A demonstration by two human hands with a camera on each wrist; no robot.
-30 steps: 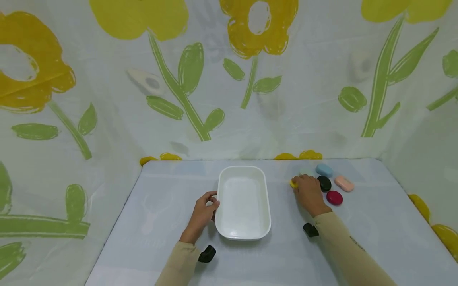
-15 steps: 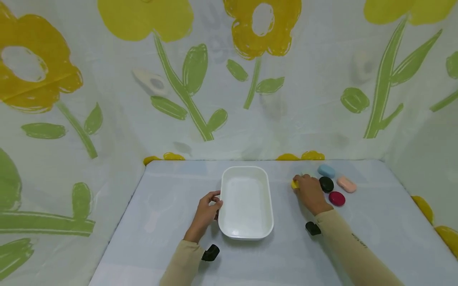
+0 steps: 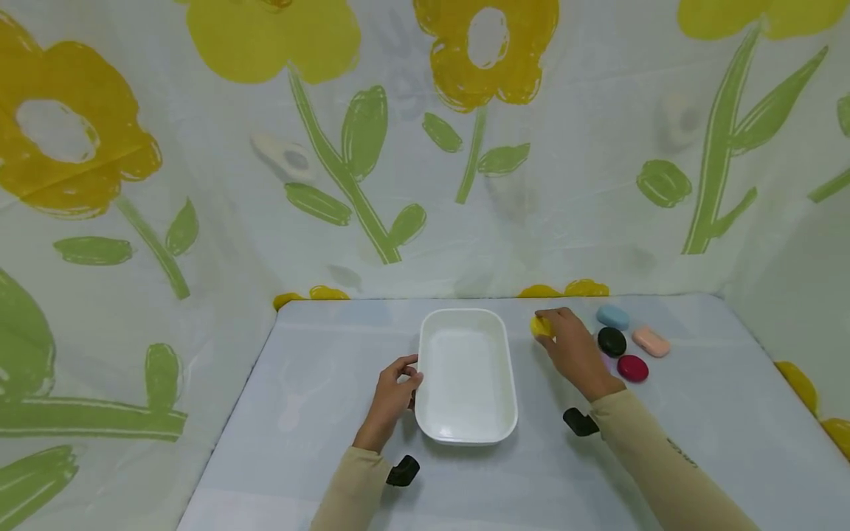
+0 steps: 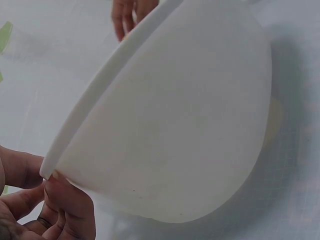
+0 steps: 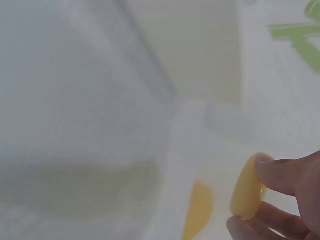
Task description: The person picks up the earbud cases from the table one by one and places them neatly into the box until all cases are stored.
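Note:
A white rectangular dish [image 3: 467, 376] stands on the table, its inside bare. My left hand [image 3: 390, 402] pinches the dish's left rim between thumb and fingers, as the left wrist view shows close up. To the right of the dish, my right hand [image 3: 576, 355] holds a yellow soap bar [image 3: 541, 326] above the table. Thumb and fingertips grip the soap bar [image 5: 246, 192] by its edges in the right wrist view. Beyond that hand lie a blue soap [image 3: 612, 317], a black soap [image 3: 612, 341], a pink soap [image 3: 651, 342] and a red soap [image 3: 633, 368].
A lilac piece [image 3: 606, 361] is mostly hidden behind my right wrist. The pale table [image 3: 319, 354] ends at a flower-printed cloth [image 3: 571, 221] along the back and sides. Dark camera mounts [image 3: 403, 470] stick out from both wrists.
My right hand has lifted the yellow soap bar off the table and drawn it slightly toward the dish. My left hand keeps its hold on the rim. The head view has shifted a little.

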